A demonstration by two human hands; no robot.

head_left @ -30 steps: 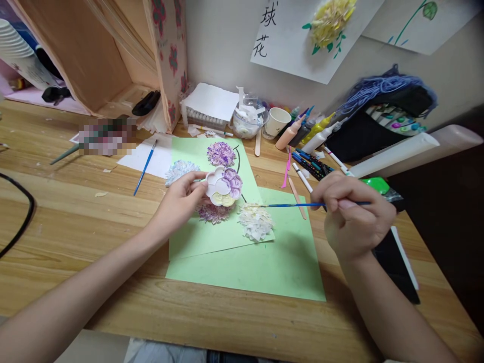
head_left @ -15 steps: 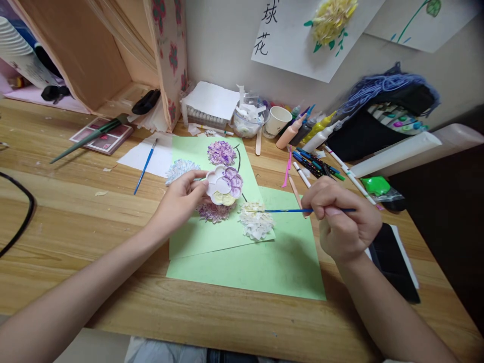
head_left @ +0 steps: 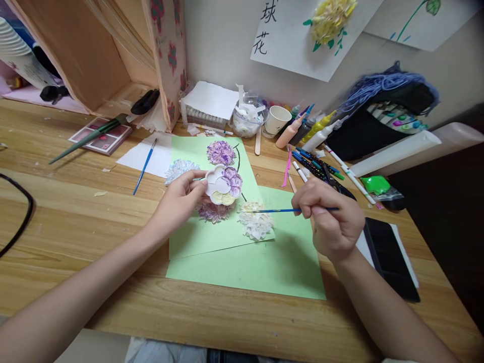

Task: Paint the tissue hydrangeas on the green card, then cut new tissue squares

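White paper flower (head_left: 257,225), centre of frame, lies on green paper (head_left: 245,275), upper petals yellowish. Paintbrush (head_left: 282,210) reaches over those petals; contact unclear. Change: right hand (head_left: 328,217) has shifted left over the last second, closer to the flower, while the brush tip stays around its top; probably means colouring there is ongoing. Flower sits left of the right hand, apart from it, and below-right of the left hand (head_left: 187,189). Right fingers closed around the brush; left thumb and fingers pinch the palette (head_left: 215,176), purple and yellow in its wells. Purple flower (head_left: 221,153) above the palette, another (head_left: 214,213) partly under it. Spare blue brush (head_left: 144,166) left of centre.
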